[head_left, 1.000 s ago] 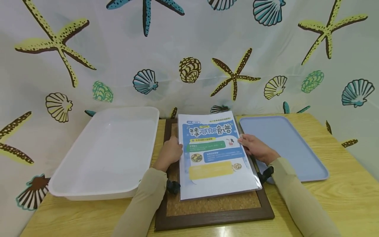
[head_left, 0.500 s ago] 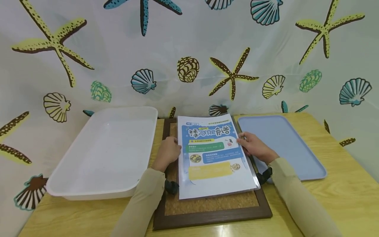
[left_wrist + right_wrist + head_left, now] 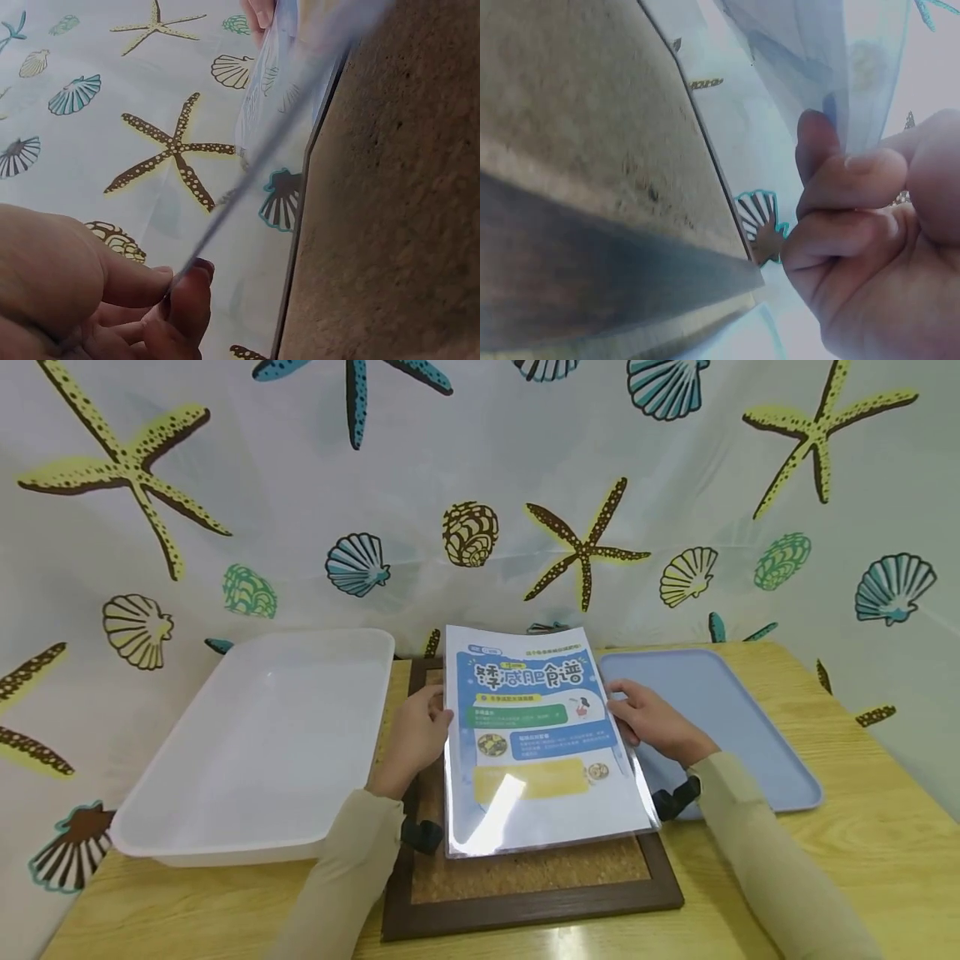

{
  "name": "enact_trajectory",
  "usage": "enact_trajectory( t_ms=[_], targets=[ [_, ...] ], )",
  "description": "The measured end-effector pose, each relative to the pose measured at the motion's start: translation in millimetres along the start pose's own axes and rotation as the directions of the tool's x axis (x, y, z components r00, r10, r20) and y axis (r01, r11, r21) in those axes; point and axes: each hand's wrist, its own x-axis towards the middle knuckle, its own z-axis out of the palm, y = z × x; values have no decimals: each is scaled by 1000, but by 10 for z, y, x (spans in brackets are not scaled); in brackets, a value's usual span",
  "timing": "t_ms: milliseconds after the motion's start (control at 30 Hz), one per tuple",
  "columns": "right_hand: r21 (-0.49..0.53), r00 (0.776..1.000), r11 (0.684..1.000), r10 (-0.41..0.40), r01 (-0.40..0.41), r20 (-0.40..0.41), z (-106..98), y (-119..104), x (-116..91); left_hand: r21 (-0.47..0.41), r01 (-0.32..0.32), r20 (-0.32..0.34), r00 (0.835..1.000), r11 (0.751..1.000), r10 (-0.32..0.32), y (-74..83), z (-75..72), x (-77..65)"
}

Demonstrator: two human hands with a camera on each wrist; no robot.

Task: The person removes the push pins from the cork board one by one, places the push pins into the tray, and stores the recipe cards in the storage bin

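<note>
A laminated recipe sheet, printed in blue, green and yellow with Chinese characters, is held tilted above a brown-framed cork board. My left hand pinches its left edge; in the left wrist view the sheet, seen edge-on, runs between thumb and fingertips of that hand. On the opposite edge my right hand grips between thumb and fingers, and the right wrist view has that hand holding the clear margin, apart from the cork. Most of the cork's surface is hidden under the sheet in the head view.
To the left stands a deep white tray. A flat light-blue tray lies on the right, partly behind my right forearm. All rest on a wooden table, backed by a curtain printed with starfish and shells.
Both hands have raised the laminated sheet slightly from the cork board; its top edge stands higher and a bright glare now shows on its lower part. The head view has shifted a little.
</note>
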Motion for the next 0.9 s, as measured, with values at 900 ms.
enact_trajectory(
  t_ms=[900],
  targets=[
    [147, 984, 988, -71, 47, 164, 761, -710, 508, 118, 135, 208, 965, 984, -157, -623, -1248, 58]
  ],
)
